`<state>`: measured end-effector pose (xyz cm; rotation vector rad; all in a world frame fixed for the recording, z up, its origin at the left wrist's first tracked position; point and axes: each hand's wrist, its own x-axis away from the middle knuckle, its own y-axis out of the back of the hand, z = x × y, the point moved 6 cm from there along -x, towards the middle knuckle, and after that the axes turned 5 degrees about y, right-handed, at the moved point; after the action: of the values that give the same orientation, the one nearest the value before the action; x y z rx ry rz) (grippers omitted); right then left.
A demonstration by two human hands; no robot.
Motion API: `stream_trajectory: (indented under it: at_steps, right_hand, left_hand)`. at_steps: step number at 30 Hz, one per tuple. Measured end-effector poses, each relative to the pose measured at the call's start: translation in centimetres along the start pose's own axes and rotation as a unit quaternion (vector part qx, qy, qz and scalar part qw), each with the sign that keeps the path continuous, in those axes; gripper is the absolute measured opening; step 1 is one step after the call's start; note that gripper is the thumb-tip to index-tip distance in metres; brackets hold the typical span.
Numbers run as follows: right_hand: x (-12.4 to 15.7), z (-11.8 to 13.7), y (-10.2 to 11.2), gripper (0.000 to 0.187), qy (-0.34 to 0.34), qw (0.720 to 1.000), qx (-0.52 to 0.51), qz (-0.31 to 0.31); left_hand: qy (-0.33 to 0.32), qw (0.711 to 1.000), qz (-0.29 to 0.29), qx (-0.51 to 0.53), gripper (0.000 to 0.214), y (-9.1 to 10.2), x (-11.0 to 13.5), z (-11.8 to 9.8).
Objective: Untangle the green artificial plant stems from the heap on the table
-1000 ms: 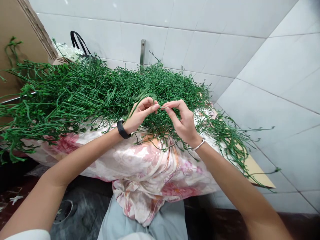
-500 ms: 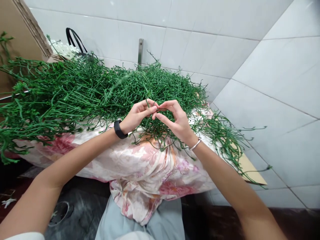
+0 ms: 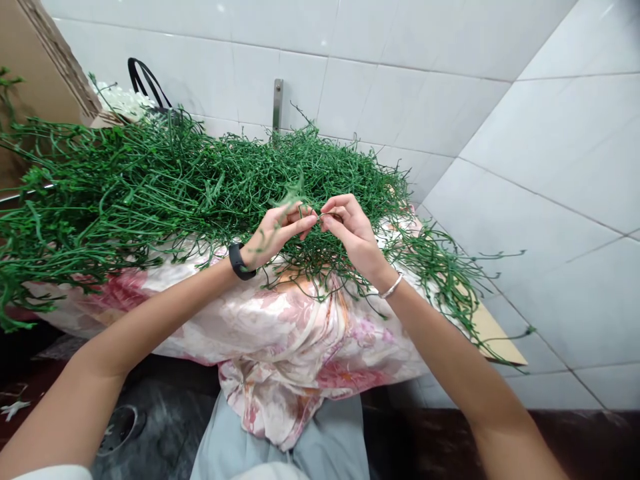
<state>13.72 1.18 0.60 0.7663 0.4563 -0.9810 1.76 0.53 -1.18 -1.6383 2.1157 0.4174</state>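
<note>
A big heap of green plastic stems (image 3: 150,187) lies on a pink floral cloth (image 3: 280,333) in front of me. My left hand (image 3: 277,233), with a black band on its wrist, pinches one green stem (image 3: 295,193) that stands up blurred above the fingers. My right hand (image 3: 350,233), with a silver bangle, meets it fingertip to fingertip and pinches the same stem's end. Both hands hover just over the near edge of the heap.
White tiled walls close in behind and to the right. A cardboard sheet (image 3: 45,67) leans at the back left beside a black-handled bag with white flowers (image 3: 125,100). A tan board (image 3: 493,333) sticks out under the cloth at right. The floor is dark below.
The fingertips stayed together at the heap's edge. The stem in the left hand now stands up blurred above the fingers, and the right hand has lifted slightly.
</note>
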Motion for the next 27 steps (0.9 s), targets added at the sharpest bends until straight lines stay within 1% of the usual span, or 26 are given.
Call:
stream_trajectory:
  at_steps: [3,7,11,14,16,17,19,21,23,25,27]
  right_hand:
    - [0.1,0.2,-0.1,0.009,0.026,0.995,0.096,0.01]
    - [0.3,1.0,-0.3,0.012,0.098,0.971,0.216,0.024]
    - [0.4,1.6,-0.5,0.013,0.171,0.943,0.284,0.034]
    - [0.4,1.8,-0.3,0.008,0.188,0.931,0.313,0.019]
    - [0.4,1.9,-0.1,0.01,0.172,0.934,0.312,0.007]
    - [0.4,1.8,0.0,0.011,0.154,0.94,0.303,0.0]
    - [0.2,1.3,0.1,0.016,0.1,0.96,0.262,-0.008]
    - [0.1,0.6,0.2,0.02,0.033,0.98,0.198,-0.002]
    - [0.2,0.0,0.0,0.023,-0.016,0.989,0.147,0.013]
    - [0.2,-0.1,0.0,0.023,-0.026,0.989,0.143,0.019]
    - [0.2,0.3,0.1,0.017,-0.001,0.984,0.179,0.011]
  left_hand:
    - [0.022,0.999,-0.016,-0.021,0.014,0.2,0.1,0.2]
    - [0.039,0.999,-0.015,-0.02,0.017,0.4,0.1,0.6]
    - [0.046,0.999,-0.015,-0.007,0.017,0.5,0.0,0.7]
    - [0.041,0.999,-0.017,-0.025,0.018,0.4,0.0,0.6]
    - [0.038,0.999,-0.013,-0.031,0.018,0.3,0.0,0.5]
    - [0.036,0.999,-0.011,-0.034,0.018,0.3,0.0,0.5]
    - [0.028,0.999,-0.008,-0.037,0.019,0.2,0.0,0.5]
    - [0.022,0.999,-0.005,-0.034,0.02,0.2,0.0,0.7]
    - [0.024,0.999,-0.002,-0.029,0.02,0.2,0.0,0.9]
    - [0.026,0.999,-0.003,-0.026,0.02,0.3,0.0,0.9]
    - [0.028,0.999,-0.014,-0.025,0.02,0.5,0.0,0.8]
